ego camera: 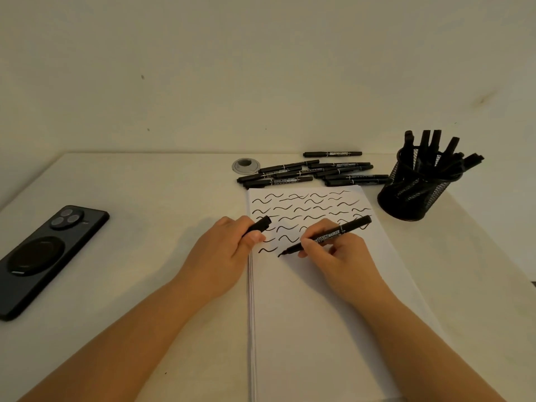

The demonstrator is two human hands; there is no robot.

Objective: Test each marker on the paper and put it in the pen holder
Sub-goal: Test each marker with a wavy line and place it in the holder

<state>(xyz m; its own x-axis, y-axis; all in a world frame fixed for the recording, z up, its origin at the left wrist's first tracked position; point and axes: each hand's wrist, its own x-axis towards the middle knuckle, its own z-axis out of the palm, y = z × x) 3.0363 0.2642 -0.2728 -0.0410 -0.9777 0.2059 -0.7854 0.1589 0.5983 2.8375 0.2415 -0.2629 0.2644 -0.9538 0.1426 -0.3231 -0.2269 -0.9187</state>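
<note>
Black and uncapped, the marker lies slanted in our right hand, its tip touching the paper at the end of the lowest row of squiggles. Our right fingers pinch the barrel low down, near the tip, and the capped far end points up and to the right. Our left hand rests at the left edge of the paper, its fingers curled round the cap, whose end sticks out past the thumb towards the squiggles.

The paper is a white stack lying on the table, its upper part covered with rows of short black wavy lines and its lower part bare. Just behind the paper we see a loose pile of capped markers lying flat, with one more apart from it at the back edge of the table. Right of the pile stands the holder, a black mesh cup, near the top right corner of the paper, with several markers leaning in it at different angles.

A round grey grommet sits in the table just left of the pile. Well to the left lies a dark phone, back side up. A pale wall rises behind the table.
</note>
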